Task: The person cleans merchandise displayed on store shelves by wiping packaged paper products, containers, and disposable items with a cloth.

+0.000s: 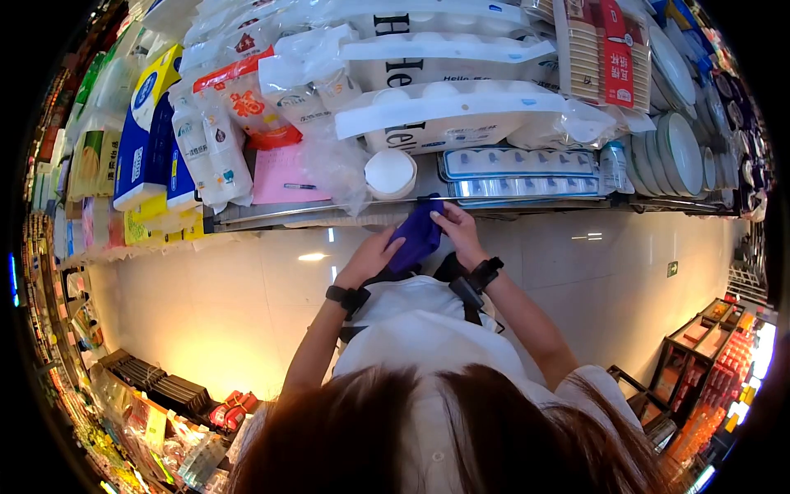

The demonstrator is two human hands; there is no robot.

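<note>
A purple cloth (418, 237) hangs between my two hands, just in front of the shelf edge. My left hand (372, 257) is closed on its left side, with the fingertips against the fabric. Higher up, my right hand (461, 234) pinches the cloth's upper right part between thumb and fingers. The top of the cloth reaches the shelf's metal edge (329, 212). Right behind it on the shelf stand a white round tub (390, 173) and a blue-and-clear pack of small items (527, 187).
Packs of white cups (453, 107) fill the shelf's middle. On the left are a blue-and-yellow box (148, 136) and a pink paper pad (284, 173) with a pen (299, 186). Stacked plates (679, 152) stand right. Tiled floor (576, 280) lies below; more display racks (699, 346) stand behind.
</note>
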